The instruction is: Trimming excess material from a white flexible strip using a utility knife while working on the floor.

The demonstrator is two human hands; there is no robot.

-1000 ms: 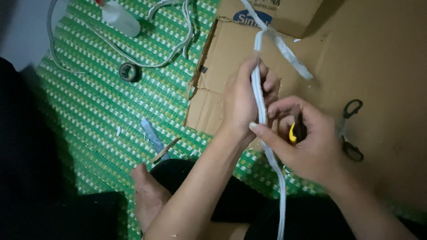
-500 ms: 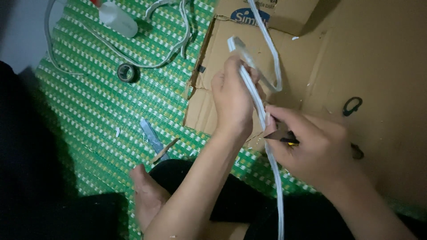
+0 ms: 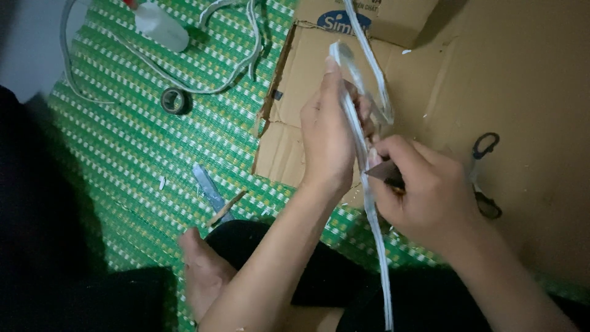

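Now | left hand (image 3: pixel 329 144) grips white strip (image 3: pixel 369 203) | right hand (image 3: pixel 424 190) fingers pinch knife (image 3: pixel 386 173)

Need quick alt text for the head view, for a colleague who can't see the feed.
A seated person's left hand holds a long pale strip upright while the right hand presses a small blade against it, over flattened cardboard. Scissors lie on the cardboard; a tape roll sits on the green woven mat.

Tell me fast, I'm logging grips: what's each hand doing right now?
Left hand: closed around the pale strip.
Right hand: closed on a small knife, blade against the strip.
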